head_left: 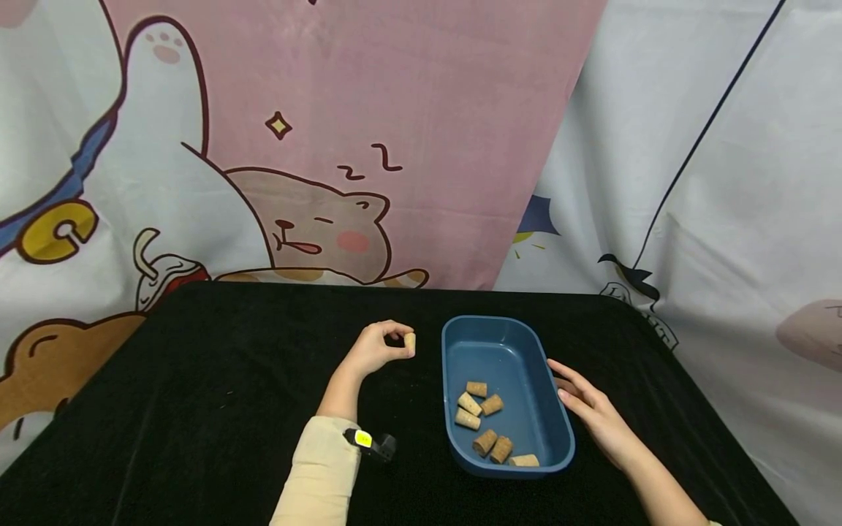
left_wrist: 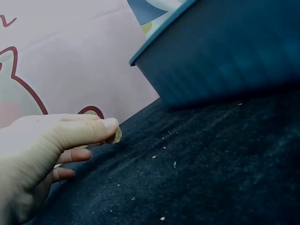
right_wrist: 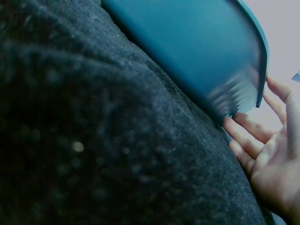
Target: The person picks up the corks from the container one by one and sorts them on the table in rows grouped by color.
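Observation:
My left hand [head_left: 376, 349] pinches a cork [head_left: 410, 344] between thumb and fingers, left of the blue plastic bin [head_left: 559, 431]. In the left wrist view, only the end of this cork [left_wrist: 117, 135] shows past the thumb. Several corks [head_left: 468, 418] lie inside the bin, grouped toward its near left part. At the bin's right side is my right hand [head_left: 595, 413], its fingers spread and fairly straight. The right wrist view has its fingertips right at the bin's wall [right_wrist: 197, 51], near the rim and the base.
A black cloth [head_left: 217, 409] covers the table, with small pale crumbs on it near the bin. Behind the table hangs a curtain [head_left: 454, 146] printed with cartoon animals. On the left wrist sits a strapped black device [head_left: 371, 441].

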Demonstrator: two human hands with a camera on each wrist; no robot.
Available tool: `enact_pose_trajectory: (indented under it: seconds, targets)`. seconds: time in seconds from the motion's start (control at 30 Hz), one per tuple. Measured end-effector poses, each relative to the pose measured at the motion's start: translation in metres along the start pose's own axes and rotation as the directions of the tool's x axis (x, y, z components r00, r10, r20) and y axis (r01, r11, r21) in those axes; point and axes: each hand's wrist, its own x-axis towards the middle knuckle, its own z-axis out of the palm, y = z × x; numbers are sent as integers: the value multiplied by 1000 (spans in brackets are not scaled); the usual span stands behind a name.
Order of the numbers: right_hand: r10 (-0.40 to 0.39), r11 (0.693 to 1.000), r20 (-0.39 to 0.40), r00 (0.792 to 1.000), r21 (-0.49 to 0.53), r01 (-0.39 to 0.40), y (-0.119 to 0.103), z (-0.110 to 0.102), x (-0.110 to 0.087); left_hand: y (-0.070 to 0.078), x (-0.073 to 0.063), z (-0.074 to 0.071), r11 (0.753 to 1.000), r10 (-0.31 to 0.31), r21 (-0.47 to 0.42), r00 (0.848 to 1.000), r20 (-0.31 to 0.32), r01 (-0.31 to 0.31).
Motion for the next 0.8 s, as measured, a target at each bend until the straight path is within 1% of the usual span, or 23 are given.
enact_pose_trajectory:
  seconds: [0.2, 0.27, 0.37, 0.63, 0.8]
  targets:
    - [13, 1000, -6, 1000, -5, -13, 0, 0, 0, -3, 0, 2, 999, 2, 52, 1000, 30, -4]
    - [19, 1000, -8, 1000, -7, -19, 0, 0, 0, -3, 0, 2, 998, -6, 62, 999, 38, 3]
    - [24, 1000, -8, 1000, -9, -24, -1, 0, 0, -2, 0, 2, 998, -19, 64, 999, 44, 16]
    - [17, 1000, -4, 1000, -12, -17, -1, 0, 0, 1, -1, 0, 998, -31, 62, 998, 63, 27]
    - [9, 1000, 1, 1000, -11, -9, -1, -1, 0, 9, -1, -3, 998, -13, 63, 998, 64, 9]
